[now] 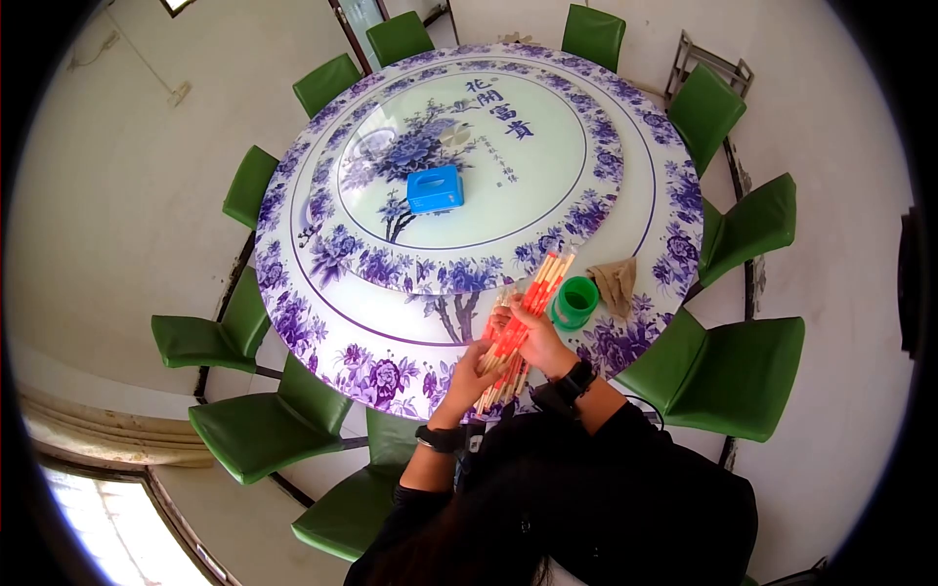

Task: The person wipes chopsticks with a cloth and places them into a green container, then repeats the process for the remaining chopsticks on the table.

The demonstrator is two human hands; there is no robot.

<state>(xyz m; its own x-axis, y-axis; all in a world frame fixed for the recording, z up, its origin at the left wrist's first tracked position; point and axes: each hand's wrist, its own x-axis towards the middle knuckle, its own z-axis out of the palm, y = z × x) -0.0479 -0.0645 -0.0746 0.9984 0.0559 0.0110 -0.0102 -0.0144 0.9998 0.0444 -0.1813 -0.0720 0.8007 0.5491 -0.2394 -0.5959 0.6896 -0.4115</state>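
Both my hands hold a bundle of chopsticks point(528, 305) in red-and-white paper sleeves above the near rim of a round table point(322, 313) patterned with purple flowers. My left hand point(471, 383) grips the bundle's lower end. My right hand point(532, 337) closes around its middle, and the upper ends fan out toward a green cup point(574, 302) standing on the table just to the right. Each wrist wears a black watch band.
A brown cloth point(616, 283) lies beside the cup. A blue tissue box point(435, 188) sits on the raised turntable point(547, 146) in the table's centre. Several green chairs point(264, 430) ring the table; one is right below my left arm.
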